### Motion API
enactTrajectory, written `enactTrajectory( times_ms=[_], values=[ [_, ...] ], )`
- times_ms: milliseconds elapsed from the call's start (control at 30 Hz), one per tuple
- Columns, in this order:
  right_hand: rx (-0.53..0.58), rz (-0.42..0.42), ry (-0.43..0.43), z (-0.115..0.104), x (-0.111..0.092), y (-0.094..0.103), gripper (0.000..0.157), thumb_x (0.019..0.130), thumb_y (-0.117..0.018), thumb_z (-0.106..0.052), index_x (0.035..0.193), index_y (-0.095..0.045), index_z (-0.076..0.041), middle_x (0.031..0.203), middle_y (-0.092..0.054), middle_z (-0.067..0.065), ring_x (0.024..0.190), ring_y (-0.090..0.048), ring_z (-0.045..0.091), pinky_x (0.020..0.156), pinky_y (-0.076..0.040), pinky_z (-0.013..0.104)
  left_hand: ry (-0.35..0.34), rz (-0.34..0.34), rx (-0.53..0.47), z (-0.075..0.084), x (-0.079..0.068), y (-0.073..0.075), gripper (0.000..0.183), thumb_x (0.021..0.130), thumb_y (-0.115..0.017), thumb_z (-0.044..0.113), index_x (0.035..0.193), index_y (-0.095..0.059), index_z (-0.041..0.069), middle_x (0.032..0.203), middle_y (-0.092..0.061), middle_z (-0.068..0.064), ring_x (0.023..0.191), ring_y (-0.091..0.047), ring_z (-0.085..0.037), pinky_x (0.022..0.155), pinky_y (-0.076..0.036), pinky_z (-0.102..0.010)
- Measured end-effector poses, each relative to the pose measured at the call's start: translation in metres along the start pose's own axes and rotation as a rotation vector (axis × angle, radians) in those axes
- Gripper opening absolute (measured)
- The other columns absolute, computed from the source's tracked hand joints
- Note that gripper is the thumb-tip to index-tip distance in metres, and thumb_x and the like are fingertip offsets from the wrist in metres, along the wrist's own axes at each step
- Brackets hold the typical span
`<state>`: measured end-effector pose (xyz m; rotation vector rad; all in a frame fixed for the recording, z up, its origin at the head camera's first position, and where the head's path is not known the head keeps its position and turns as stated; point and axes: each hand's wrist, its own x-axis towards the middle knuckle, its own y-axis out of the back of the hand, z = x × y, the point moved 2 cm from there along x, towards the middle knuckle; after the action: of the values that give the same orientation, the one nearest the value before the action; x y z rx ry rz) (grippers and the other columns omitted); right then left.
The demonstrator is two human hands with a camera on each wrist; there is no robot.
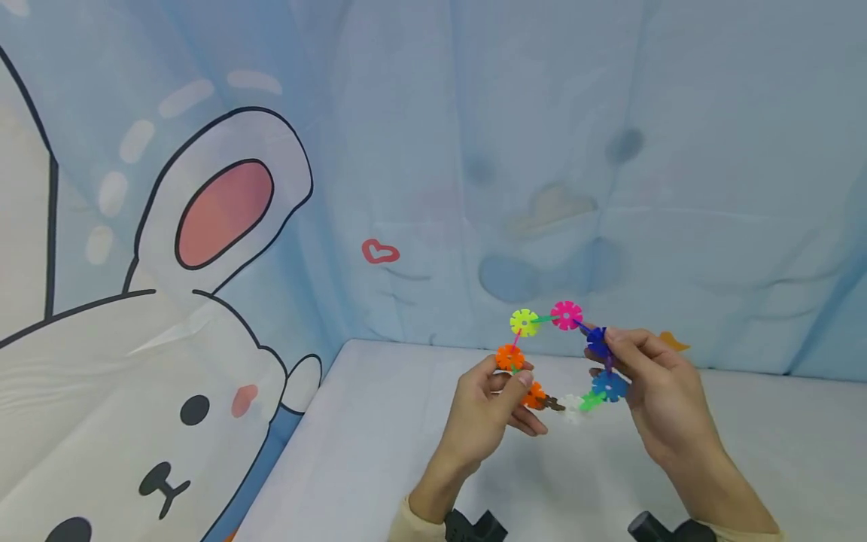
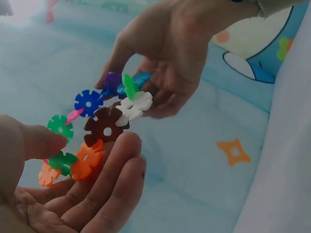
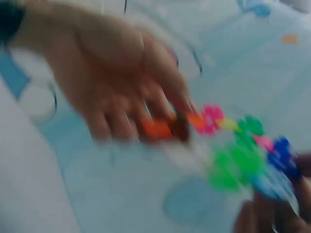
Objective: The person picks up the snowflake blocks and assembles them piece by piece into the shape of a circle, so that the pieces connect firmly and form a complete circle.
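A closed ring of notched, flower-like plastic discs is held up in the air between both hands. In the head view, its far side shows a yellow disc [image 1: 524,323] and a pink disc [image 1: 566,315]. My left hand [image 1: 474,412] pinches the ring's left side, by an orange disc [image 1: 510,357], with the thumb on top and fingers beneath. On the other side my right hand [image 1: 667,395] pinches a dark blue disc [image 1: 597,342], near a light blue disc [image 1: 610,387]. A brown disc [image 2: 104,128] and a white disc [image 2: 136,107] show between the hands. The right wrist view is blurred.
A white surface [image 1: 379,436] lies below the hands. Behind it hangs a light blue printed cloth [image 1: 420,150], with a large white bunny figure [image 1: 115,399] at the left. Black wrist devices [image 1: 474,527] sit at both cuffs.
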<state>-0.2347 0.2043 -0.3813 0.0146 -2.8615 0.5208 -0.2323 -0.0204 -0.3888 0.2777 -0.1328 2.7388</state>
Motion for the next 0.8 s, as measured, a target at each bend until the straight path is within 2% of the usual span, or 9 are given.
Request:
enactTrajectory(
  times_ms=[33, 133, 200, 233, 267, 400, 567, 700, 800],
  values=[
    [-0.138, -0.021, -0.012, 0.001, 0.002, 0.005, 0.013, 0.108, -0.062, -0.015, 0.105, -0.07, -0.005, 0.113, -0.071, -0.007, 0.096, -0.073, 0.009, 0.086, -0.061, 0.021, 0.007, 0.038, 0.009, -0.004, 0.003, 0.004, 0.029, 0.107, -0.064, 0.023, 0.126, -0.063, 0.002, 0.097, -0.073, -0.034, 0.074, -0.069, -0.062, 0.068, -0.068, -0.041],
    [-0.563, -0.099, -0.106, 0.004, 0.007, 0.021, 0.024, 0.107, -0.065, -0.028, 0.107, -0.068, -0.004, 0.101, -0.074, -0.008, 0.093, -0.071, 0.006, 0.081, -0.06, 0.021, 0.06, 0.119, 0.023, -0.02, 0.011, 0.016, 0.029, 0.104, -0.069, 0.023, 0.124, -0.063, 0.002, 0.087, -0.076, -0.026, 0.063, -0.075, -0.043, 0.066, -0.068, -0.039],
    [-0.764, -0.17, -0.194, 0.012, 0.011, 0.033, 0.034, 0.107, -0.064, -0.037, 0.108, -0.067, -0.003, 0.097, -0.075, -0.005, 0.091, -0.07, 0.009, 0.078, -0.06, 0.025, 0.113, 0.125, 0.027, -0.034, 0.017, 0.022, 0.029, 0.102, -0.072, 0.02, 0.123, -0.063, 0.002, 0.084, -0.076, -0.019, 0.058, -0.075, -0.027, 0.064, -0.067, -0.037],
    [-0.816, -0.205, -0.244, 0.017, 0.013, 0.039, 0.038, 0.107, -0.064, -0.041, 0.109, -0.066, -0.003, 0.098, -0.076, -0.003, 0.092, -0.069, 0.011, 0.077, -0.059, 0.027, 0.141, 0.116, 0.031, -0.042, 0.02, 0.024, 0.029, 0.1, -0.073, 0.018, 0.122, -0.063, 0.002, 0.083, -0.077, -0.016, 0.057, -0.074, -0.021, 0.063, -0.067, -0.036],
    [-0.846, -0.239, -0.292, 0.024, 0.015, 0.046, 0.04, 0.107, -0.062, -0.044, 0.109, -0.065, -0.004, 0.101, -0.077, 0.001, 0.092, -0.068, 0.014, 0.076, -0.058, 0.029, 0.171, 0.103, 0.032, -0.051, 0.023, 0.024, 0.028, 0.099, -0.074, 0.016, 0.121, -0.063, 0.003, 0.083, -0.077, -0.013, 0.057, -0.072, -0.016, 0.062, -0.067, -0.034],
    [-0.89, -0.288, -0.423, 0.056, 0.02, 0.076, 0.038, 0.108, -0.06, -0.041, 0.109, -0.067, -0.004, 0.104, -0.079, 0.005, 0.087, -0.065, 0.02, 0.066, -0.053, 0.031, 0.29, 0.056, 0.051, -0.093, 0.032, 0.022, 0.024, 0.097, -0.075, 0.011, 0.117, -0.064, 0.004, 0.082, -0.078, -0.011, 0.055, -0.071, -0.014, 0.059, -0.066, -0.035],
    [-0.964, -0.312, -0.525, 0.093, 0.012, 0.103, 0.032, 0.105, -0.066, -0.038, 0.096, -0.071, -0.007, 0.087, -0.075, 0.0, 0.074, -0.059, 0.017, 0.058, -0.046, 0.027, 0.418, 0.051, 0.04, -0.137, 0.029, 0.013, 0.018, 0.098, -0.072, 0.008, 0.114, -0.066, 0.003, 0.078, -0.075, -0.01, 0.053, -0.069, -0.014, 0.052, -0.063, -0.032],
    [-1.036, -0.345, -0.499, 0.105, 0.009, 0.111, 0.034, 0.103, -0.069, -0.038, 0.087, -0.069, -0.009, 0.076, -0.069, -0.002, 0.068, -0.057, 0.016, 0.058, -0.044, 0.026, 0.422, 0.061, 0.069, -0.146, 0.027, 0.009, 0.014, 0.099, -0.073, 0.011, 0.111, -0.07, 0.004, 0.079, -0.075, -0.009, 0.049, -0.066, -0.013, 0.048, -0.06, -0.028],
    [-1.108, -0.368, -0.44, 0.106, 0.01, 0.11, 0.035, 0.102, -0.069, -0.039, 0.082, -0.068, -0.01, 0.07, -0.066, -0.002, 0.064, -0.054, 0.014, 0.055, -0.041, 0.025, 0.375, 0.065, 0.219, -0.141, 0.028, 0.008, 0.01, 0.101, -0.07, 0.016, 0.106, -0.073, 0.007, 0.077, -0.074, -0.007, 0.044, -0.062, -0.013, 0.045, -0.058, -0.027]
  ],
)
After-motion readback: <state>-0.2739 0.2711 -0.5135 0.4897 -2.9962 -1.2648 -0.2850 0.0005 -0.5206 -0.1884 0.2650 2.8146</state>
